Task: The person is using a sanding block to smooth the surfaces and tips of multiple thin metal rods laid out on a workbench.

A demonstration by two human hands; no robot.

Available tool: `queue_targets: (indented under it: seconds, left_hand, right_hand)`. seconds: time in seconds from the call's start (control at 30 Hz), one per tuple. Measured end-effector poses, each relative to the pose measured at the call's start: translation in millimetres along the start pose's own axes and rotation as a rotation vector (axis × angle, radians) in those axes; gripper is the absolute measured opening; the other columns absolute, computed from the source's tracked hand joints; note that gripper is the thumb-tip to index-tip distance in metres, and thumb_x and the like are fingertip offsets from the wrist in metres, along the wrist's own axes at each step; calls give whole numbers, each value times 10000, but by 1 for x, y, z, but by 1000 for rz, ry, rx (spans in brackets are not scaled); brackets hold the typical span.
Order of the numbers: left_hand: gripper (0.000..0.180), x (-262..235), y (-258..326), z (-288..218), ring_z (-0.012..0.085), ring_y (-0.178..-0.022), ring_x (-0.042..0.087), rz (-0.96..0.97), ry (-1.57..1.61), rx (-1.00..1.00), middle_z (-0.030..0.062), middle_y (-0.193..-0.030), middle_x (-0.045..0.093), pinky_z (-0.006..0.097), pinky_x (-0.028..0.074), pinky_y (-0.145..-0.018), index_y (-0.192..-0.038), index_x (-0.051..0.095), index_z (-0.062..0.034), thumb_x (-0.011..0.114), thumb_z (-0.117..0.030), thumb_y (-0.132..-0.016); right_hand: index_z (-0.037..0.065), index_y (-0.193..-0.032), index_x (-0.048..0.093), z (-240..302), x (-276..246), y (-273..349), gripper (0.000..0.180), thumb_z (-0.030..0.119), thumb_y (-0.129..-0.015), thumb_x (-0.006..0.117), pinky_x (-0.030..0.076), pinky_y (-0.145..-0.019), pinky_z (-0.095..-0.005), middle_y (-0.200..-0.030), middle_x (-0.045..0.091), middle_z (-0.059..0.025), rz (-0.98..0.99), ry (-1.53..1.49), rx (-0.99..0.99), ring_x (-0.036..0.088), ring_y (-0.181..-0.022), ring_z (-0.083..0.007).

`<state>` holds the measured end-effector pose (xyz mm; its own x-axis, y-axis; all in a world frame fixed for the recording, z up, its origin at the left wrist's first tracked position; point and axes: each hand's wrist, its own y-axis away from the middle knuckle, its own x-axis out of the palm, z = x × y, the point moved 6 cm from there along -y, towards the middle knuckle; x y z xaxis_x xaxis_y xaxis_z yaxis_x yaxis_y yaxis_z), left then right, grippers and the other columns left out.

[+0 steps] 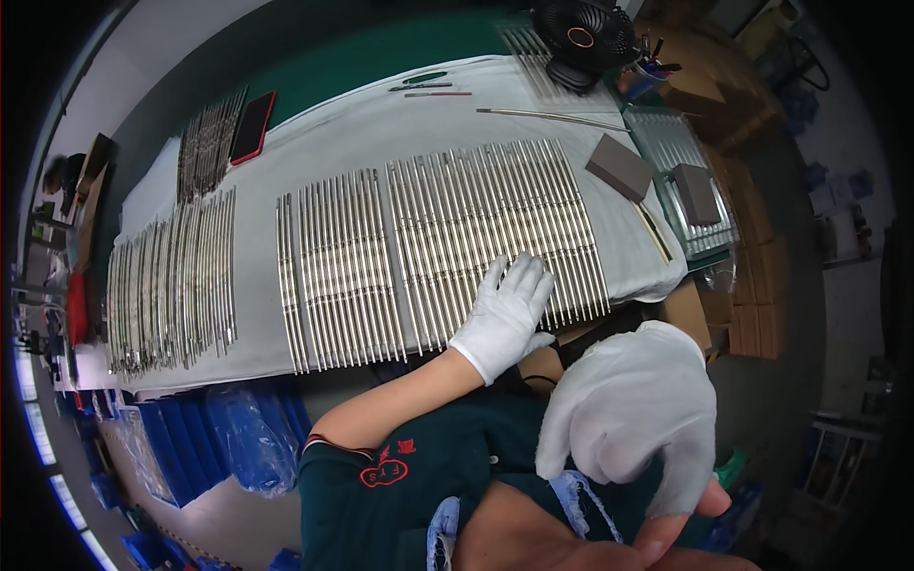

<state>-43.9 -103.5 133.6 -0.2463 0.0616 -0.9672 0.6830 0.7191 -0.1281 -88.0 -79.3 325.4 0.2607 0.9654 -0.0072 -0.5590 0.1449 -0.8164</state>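
- Far left, I've got a batch of slim metal rods point(171, 295) on white cloth point(257, 285), a red-edged phone point(252, 127) beyond.
- Next along, a narrower row of rods point(347, 271).
- Now the widest row point(486, 219): my left hand point(505, 319) rests on its near part, fingers loosely spread, clasping nothing. Looks like a steadying touch; I'd say it calls for light, even pressure.
- Just right, a grey block point(619, 168) limits sideways room.
- My right hand point(633, 409) looms near the lens, fingers curled; can't tell whether they grasp anything.
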Motion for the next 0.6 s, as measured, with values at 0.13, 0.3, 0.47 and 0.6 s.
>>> queue_targets:
  seconds: [0.13,0.3,0.47,0.6]
  left_hand:
    - [636,0,1,2,365,-1326,383,-59,75,20,231,-1353,457,519,234,-1101,-1317,452,50,594,-321,-820]
    - [699,4,3,5,345,-1330,376,-56,-15,5,210,-1354,462,508,229,-1111,-1324,459,31,641,-378,-787]
    - [692,1,-4,-3,366,-1315,395,-57,67,37,226,-1340,471,523,246,-1096,-1310,458,37,633,-391,-794]
    - [759,7,0,1,367,-1327,376,-48,20,23,224,-1352,458,531,239,-1098,-1320,453,24,670,-443,-763]
  right_hand:
    - [15,-1095,620,0,2,0,420,403,-955,540,418,-522,-352,-620,448,1,56,-160,-85,460,-491,-138]
    - [153,-1016,698,-6,-2,-2,400,486,-958,484,568,-699,-416,-732,474,-35,90,-23,9,540,-640,-171]
    - [188,-1010,703,3,-4,-3,405,523,-943,485,580,-699,-413,-736,491,-41,28,34,4,569,-658,-176]
    - [206,-999,710,-2,-4,-3,411,541,-936,481,582,-699,-409,-741,496,-43,49,23,6,577,-664,-179]
